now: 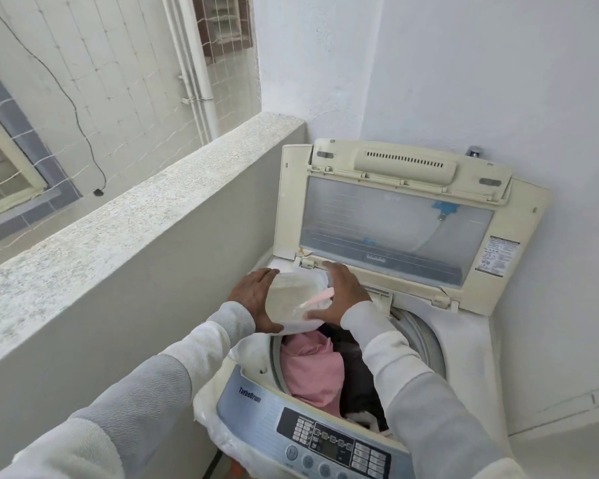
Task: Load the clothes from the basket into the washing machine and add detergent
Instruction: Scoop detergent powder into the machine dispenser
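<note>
white walls and a speckled ledge (pixel 146 209) flank the open washing machine (pixel 464 357); both hands (pixel 256 299) (pixel 343 295) grip a detergent tub (pixel 294 299).

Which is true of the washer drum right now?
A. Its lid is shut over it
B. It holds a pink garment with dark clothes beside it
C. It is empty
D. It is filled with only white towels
B: a pink garment lies in the open drum with dark clothes beside it, under the raised lid, while both hands hold a pale container over the opening.
</note>
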